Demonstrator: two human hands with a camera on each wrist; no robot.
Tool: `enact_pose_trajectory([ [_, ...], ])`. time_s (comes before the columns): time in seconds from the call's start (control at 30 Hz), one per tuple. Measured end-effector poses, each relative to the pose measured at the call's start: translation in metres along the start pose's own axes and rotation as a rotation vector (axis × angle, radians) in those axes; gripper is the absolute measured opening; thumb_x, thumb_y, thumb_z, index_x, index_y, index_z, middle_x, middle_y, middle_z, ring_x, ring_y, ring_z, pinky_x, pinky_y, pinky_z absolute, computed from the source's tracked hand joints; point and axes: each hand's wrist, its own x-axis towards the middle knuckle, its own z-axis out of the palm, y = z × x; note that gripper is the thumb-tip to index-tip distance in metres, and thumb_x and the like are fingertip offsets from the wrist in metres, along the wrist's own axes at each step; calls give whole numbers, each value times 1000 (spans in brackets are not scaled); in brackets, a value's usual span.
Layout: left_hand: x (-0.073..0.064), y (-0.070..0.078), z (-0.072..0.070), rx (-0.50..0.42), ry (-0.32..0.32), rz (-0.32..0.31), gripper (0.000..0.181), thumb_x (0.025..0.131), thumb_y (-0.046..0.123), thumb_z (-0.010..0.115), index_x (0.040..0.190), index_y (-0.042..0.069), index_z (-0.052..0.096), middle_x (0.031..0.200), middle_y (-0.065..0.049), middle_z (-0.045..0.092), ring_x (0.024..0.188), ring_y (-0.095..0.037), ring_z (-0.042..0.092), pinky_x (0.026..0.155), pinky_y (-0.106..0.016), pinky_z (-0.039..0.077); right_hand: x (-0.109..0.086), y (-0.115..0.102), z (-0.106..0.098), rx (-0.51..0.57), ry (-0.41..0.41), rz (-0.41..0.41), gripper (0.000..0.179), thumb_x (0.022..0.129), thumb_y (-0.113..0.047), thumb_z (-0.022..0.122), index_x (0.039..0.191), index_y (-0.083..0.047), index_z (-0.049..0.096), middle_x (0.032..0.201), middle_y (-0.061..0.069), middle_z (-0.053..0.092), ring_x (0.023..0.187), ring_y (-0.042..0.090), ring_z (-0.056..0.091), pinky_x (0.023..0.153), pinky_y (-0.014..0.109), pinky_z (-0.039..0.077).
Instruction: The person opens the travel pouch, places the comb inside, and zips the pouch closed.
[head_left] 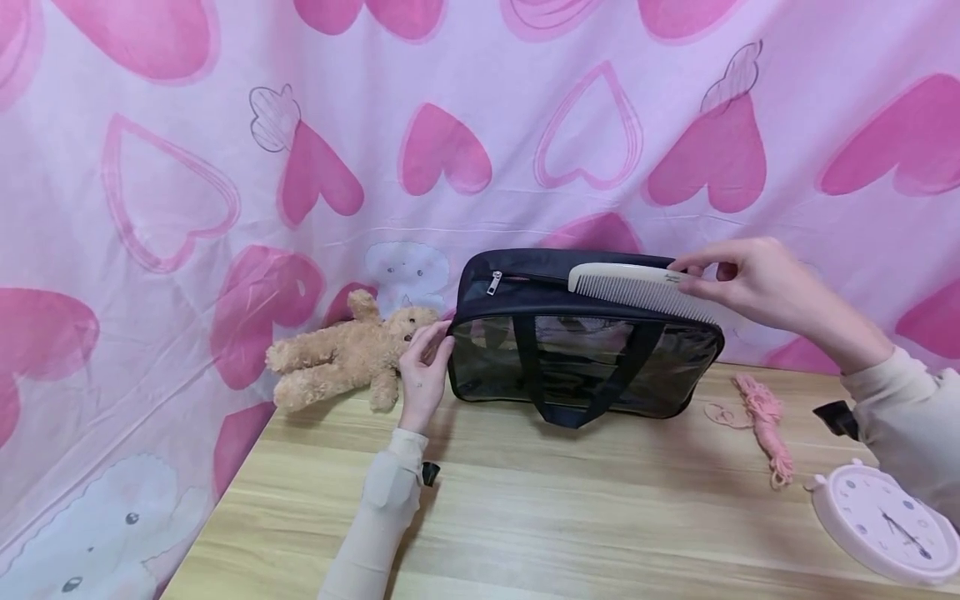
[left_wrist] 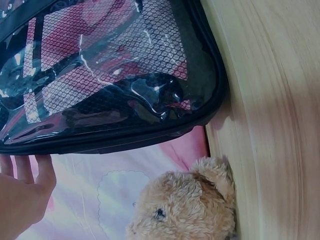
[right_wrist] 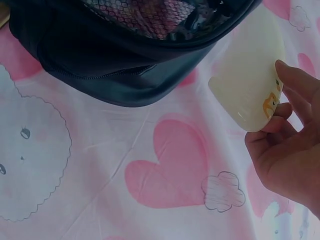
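Note:
A cream comb (head_left: pixel 645 283) with long teeth is pinched at its right end by my right hand (head_left: pixel 765 275). It is held over the top of a black bag (head_left: pixel 487 358) with see-through panels, near the zip opening. In the right wrist view, a small orange animal print shows on the comb (right_wrist: pixel 250 75), between thumb and fingers. My left hand (head_left: pixel 423 375) touches the bag's left end; the left wrist view shows its fingertips against the side. The bag stands upright, its strap hanging in front and the zip pull (head_left: pixel 495 283) at the left.
A tan teddy bear (head_left: pixel 337 358) lies left of the bag, close to my left hand. On the right are a pink bundle of cord (head_left: pixel 765 429) and a pink clock (head_left: pixel 885 521). Behind the wooden table (head_left: pixel 570 517) hangs a heart-patterned cloth (head_left: pixel 450 75).

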Motion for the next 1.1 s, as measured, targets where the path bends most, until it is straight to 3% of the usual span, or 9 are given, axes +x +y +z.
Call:
enact_pose_trajectory([
  [0.17,0,0,0,16,1,3,21,89,-10,59,110,-13,62,102,-10,61,102,-23,62,87,-27,50,6,5,4,-27,-25,-43,23,74,-4,78,95,-13,74,73,-9,61,53,4,46,45,17,34],
  [0.57,-2,-2,2,22,-11,13,22,88,-11,59,110,-14,62,101,-11,62,99,-21,62,86,-26,50,15,20,13,-63,-55,5,18,78,-6,77,95,-12,74,73,-8,61,59,7,49,50,17,37],
  [0.77,-2,-3,3,29,-6,-6,22,89,-9,59,111,-11,63,102,-12,61,99,-20,62,86,-27,50,18,24,24,-21,-66,-37,17,76,-4,78,90,-12,73,68,-9,56,54,6,46,48,16,35],
  [1.1,-3,-3,4,30,-7,1,22,89,-9,59,111,-15,61,101,-12,62,98,-16,62,84,-24,51,20,25,29,17,-44,-89,16,75,-2,78,88,-10,73,65,-9,54,49,4,41,44,16,31],
])
